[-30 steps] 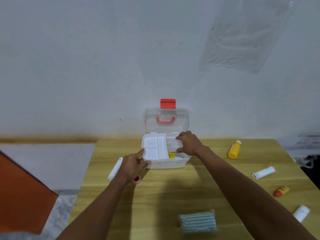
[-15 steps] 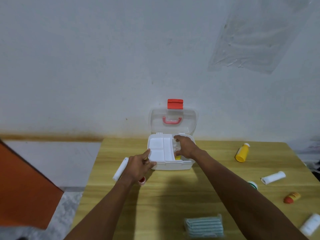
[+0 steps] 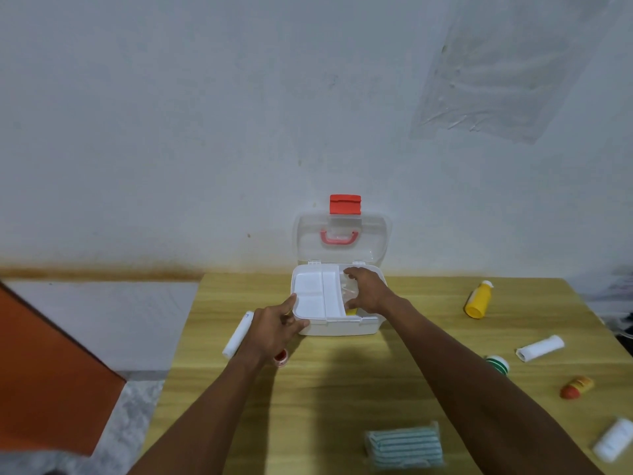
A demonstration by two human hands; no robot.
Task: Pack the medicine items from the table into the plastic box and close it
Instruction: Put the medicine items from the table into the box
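Wood-grain table (image 3: pixel 325 389) against grey wall (image 3: pixel 205 114); left hand (image 3: pixel 274 329) grip pinches tray (image 3: pixel 317 296); right hand (image 3: pixel 366 289) grip unclear.

Both bare arms reach forward toward the worktop's far edge.
The left hand (image 3: pixel 274 329) is curled, thumb pointing forward, fingers bent under. The right hand (image 3: pixel 368 289) is farther forward, palm down, fingers hooked downward and slightly spread; forearm stretched straight.

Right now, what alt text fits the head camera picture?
Two hands, left hand and right hand, hold the white tray atop an open plastic box on a wooden table; medicine items, including a yellow bottle, lie around.
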